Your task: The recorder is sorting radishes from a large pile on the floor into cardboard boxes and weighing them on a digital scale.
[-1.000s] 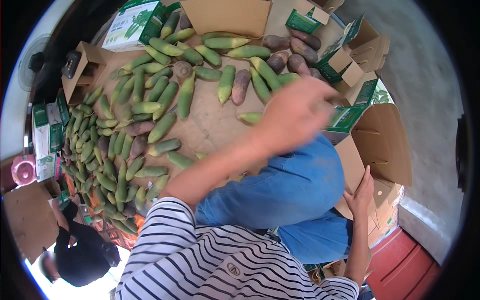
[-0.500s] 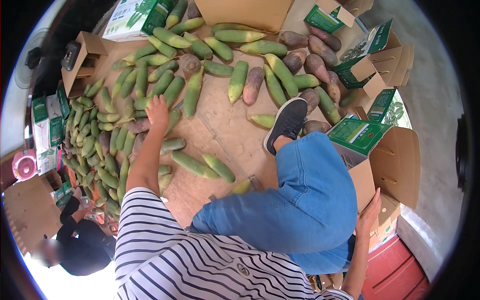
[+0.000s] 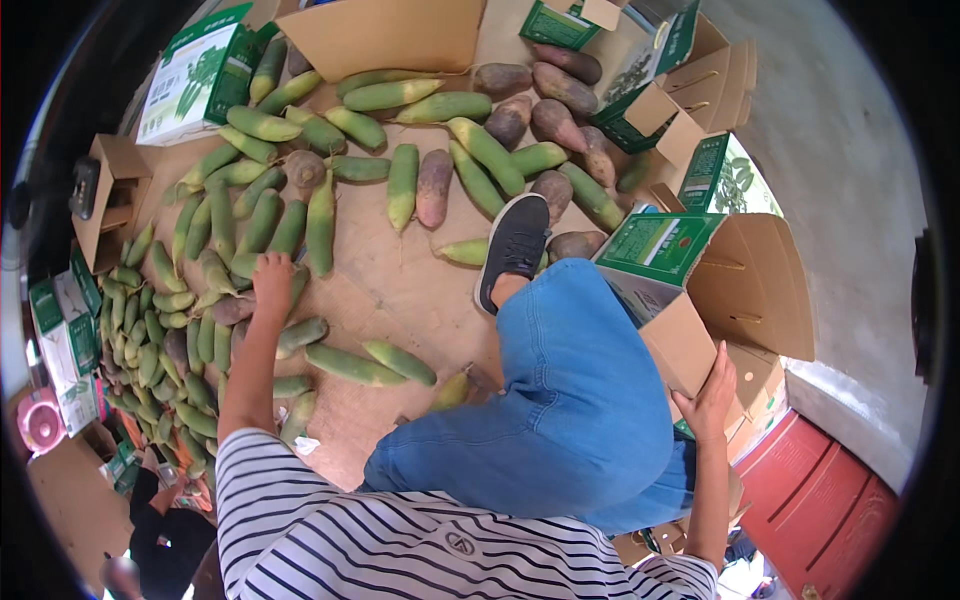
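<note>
Green radishes (image 3: pixel 320 228) and dull purple-skinned radishes (image 3: pixel 433 189) are spread over the brown cardboard-like floor. My left hand (image 3: pixel 271 283) reaches in among the green ones, its fingers bent down over a green radish (image 3: pixel 298 287); the fingertips are partly hidden. On my right side stands a green and white carton (image 3: pixel 655 250) with its brown flaps spread wide. My right hand (image 3: pixel 712 395) grips this carton at its near lower corner, thumb apart from the fingers. My bent knee in blue jeans (image 3: pixel 590 390) lies between the two hands.
A dense heap of smaller green radishes (image 3: pixel 150 340) lies at the left. More cartons stand around: a white and green one (image 3: pixel 195 85) at the back left, an open one (image 3: pixel 665 100) at the right. My dark shoe (image 3: pixel 515 250) rests beside radishes. Another person (image 3: pixel 165 540) is at the lower left.
The view has shifted, so the radishes sit further left and lower. My left fingers have bent down at the green radishes. The right hand stays at the carton, its thumb now showing.
</note>
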The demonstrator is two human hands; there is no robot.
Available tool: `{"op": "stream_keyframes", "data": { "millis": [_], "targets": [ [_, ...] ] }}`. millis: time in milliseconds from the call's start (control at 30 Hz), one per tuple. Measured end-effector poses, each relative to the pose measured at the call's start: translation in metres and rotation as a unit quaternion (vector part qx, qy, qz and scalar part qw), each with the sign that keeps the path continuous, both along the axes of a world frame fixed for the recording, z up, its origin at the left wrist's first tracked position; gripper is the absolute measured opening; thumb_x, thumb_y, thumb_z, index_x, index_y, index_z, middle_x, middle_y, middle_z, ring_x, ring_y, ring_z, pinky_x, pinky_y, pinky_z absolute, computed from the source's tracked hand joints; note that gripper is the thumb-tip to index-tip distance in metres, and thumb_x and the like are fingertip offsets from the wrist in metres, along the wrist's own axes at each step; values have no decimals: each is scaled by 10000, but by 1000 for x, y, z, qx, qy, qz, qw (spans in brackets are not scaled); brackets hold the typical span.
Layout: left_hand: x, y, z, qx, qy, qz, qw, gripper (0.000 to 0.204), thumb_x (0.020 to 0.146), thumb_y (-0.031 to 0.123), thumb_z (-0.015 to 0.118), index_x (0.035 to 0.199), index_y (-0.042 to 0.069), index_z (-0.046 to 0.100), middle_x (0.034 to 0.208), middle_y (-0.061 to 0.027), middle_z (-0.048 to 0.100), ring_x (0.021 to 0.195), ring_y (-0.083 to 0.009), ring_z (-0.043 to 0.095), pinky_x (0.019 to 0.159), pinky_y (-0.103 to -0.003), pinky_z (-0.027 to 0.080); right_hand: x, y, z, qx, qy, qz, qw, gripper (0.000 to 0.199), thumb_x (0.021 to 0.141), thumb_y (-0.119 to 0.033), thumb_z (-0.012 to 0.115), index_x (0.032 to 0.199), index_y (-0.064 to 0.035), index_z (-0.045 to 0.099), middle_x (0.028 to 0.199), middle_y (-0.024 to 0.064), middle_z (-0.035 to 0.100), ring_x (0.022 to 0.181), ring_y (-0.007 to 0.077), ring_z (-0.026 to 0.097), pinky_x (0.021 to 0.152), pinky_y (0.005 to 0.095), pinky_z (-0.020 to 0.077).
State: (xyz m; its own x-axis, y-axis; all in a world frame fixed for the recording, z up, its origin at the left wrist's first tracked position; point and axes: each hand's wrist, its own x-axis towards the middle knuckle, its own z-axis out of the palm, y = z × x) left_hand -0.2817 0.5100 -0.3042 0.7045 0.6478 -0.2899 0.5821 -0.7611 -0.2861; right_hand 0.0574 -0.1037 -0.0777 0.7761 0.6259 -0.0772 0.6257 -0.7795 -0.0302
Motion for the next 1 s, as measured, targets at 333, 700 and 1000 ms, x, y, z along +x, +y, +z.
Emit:
{"op": "stream_keyframes", "data": {
  "millis": [333, 700, 1000],
  "targets": [
    [87, -103, 102, -301, -481, 131, 813, 577, 831, 128, 697, 1314, -47, 435, 1202, -184, 564, 1088, -276, 575, 897, -351, 498, 2, 3, -2, 29, -19, 13, 999, 1152, 483, -142, 836, 1458, -16, 235, 1224, 202, 481, 1083, 381, 481, 950, 465, 377],
    [307, -315, 283, -749, -544, -69, 372, 511, 863, 33, 618, 1331, 13, 413, 1227, -105, 534, 1124, -187, 547, 965, -332, 463, 3, -3, -3, 52, -15, 23, 998, 1159, 480, -161, 861, 1455, -20, 250, 1229, 191, 481, 1088, 370, 481, 951, 454, 380],
    [348, -346, 226, -558, -557, -168, 592, 269, 849, 139, 594, 1067, -17, 566, 992, -172, 593, 896, -283, 606, 752, -381, 497, -1, -10, -12, 62, -39, 32, 997, 1160, 484, -162, 864, 1459, -27, 250, 1220, 187, 492, 1121, 359, 480, 946, 451, 385]
  ]
}}
